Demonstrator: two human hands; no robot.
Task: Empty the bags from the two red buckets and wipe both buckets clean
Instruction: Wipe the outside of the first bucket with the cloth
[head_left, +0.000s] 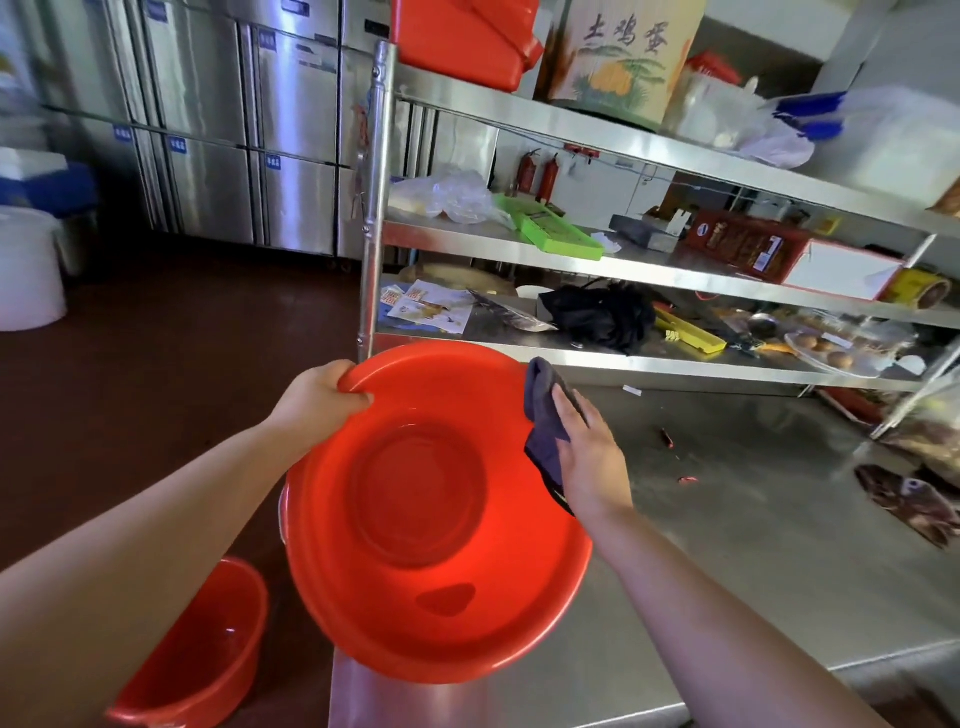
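- Down at the lower left, closest to the person and below table level, the second red bucket (195, 649) sat on the dark floor with its mouth up; no bag showed inside it, and neither hand was near it.
- Over the near corner of the steel table (753, 545), the first red bucket (431, 514) was tipped so its open mouth faced the person, its base pointing away and down; whether its lower rim rested on the table edge could not be told. It too looked empty of bags.
- At the bucket's upper-left rim, the left hand (319, 400) was clamped shut on the lip, thumb hooked inside and fingers wrapped over the outside, steadying the tilt.
- Across the mouth, at the upper-right rim, the right hand (589, 452) lay flat with fingers extended and loosely together, pressing a dark grey cloth (545, 421) against the rim and inner wall; it pinned the cloth rather than gripped it.
- Judged from that layout, the wiping hand was the right one, and the unwiped interior lay to its left and below, so the next stroke would likely sweep inward and down along the wall while the left hand held.
- Beyond the bucket, the steel shelving (571, 265) carried clutter unrelated to the task.
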